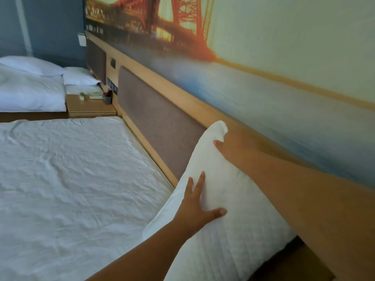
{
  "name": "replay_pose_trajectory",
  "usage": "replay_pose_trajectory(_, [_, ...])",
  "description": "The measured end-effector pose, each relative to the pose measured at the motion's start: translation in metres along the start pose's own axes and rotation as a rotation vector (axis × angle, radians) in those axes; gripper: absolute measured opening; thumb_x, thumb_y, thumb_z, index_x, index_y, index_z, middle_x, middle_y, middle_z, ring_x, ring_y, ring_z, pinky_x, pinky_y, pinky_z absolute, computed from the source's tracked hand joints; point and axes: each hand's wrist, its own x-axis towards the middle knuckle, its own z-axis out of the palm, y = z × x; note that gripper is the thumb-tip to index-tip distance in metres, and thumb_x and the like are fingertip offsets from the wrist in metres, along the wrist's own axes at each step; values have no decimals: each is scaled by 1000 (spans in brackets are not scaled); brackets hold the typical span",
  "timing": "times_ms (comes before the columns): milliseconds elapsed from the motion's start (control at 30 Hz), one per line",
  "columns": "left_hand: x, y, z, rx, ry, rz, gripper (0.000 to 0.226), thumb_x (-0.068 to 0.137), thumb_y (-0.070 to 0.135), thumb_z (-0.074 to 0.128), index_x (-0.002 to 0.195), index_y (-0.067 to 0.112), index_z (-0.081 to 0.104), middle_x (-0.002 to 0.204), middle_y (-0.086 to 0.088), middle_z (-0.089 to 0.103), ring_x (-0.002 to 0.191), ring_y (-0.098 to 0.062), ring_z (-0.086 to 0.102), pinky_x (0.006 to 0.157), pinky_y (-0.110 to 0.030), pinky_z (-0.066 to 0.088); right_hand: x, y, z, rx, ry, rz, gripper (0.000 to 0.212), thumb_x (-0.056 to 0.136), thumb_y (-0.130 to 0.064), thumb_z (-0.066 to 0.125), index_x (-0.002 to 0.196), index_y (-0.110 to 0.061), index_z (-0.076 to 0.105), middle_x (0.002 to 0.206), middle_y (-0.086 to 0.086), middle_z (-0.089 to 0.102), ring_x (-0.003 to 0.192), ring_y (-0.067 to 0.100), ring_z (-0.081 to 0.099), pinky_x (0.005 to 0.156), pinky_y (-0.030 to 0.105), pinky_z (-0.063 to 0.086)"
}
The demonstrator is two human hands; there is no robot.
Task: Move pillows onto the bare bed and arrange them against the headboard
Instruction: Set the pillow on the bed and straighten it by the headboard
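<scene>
A white quilted pillow stands tilted on its long edge at the head end of the bare bed, leaning toward the padded headboard. My left hand lies flat against the pillow's front face, fingers spread. My right hand grips the pillow's upper far corner, thumb on the front and fingers hidden behind it. The bed has only a wrinkled white sheet on it.
A wooden nightstand with small items stands beyond the bed. Further left is a second bed with a duvet and two pillows. A bridge mural covers the wall above the wooden headboard ledge.
</scene>
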Motion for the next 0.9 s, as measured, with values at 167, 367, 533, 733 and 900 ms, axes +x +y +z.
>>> replay_pose_trajectory(167, [19,33,36,-23,0,24,122,62,77,75,145,63,-14,166,10,-14,153,-17,-2,120,-43,16,8,32,-13,-59,21,-69,59,101,-58,35,128,-12,60,130,11,62,119,32,59,98,42,47])
replay_pose_trajectory(367, [39,37,63,104,9,-16,123,60,82,70,142,63,-19,166,3,-12,153,-25,8,119,-43,22,9,64,9,-117,65,-97,61,98,-66,36,116,-18,67,114,7,66,105,27,63,79,36,46])
replay_pose_trajectory(533, [40,16,65,122,18,-19,126,58,84,70,145,60,-17,167,6,-6,153,-20,2,120,-42,19,-1,70,30,-113,196,-132,53,97,-64,39,115,-19,62,111,7,63,95,24,63,69,35,42])
replay_pose_trajectory(733, [33,6,74,87,94,-12,130,56,88,67,150,52,-15,166,14,-3,153,-15,3,122,-47,20,-16,71,36,-112,266,-196,53,99,-61,33,121,-17,54,114,9,60,100,23,57,79,36,43])
replay_pose_trajectory(900, [25,-5,80,57,144,-23,128,58,87,68,152,49,-9,165,16,4,152,-15,11,120,-53,27,-24,73,35,-124,277,-216,58,97,-66,31,126,-18,51,120,8,57,103,23,55,87,38,45])
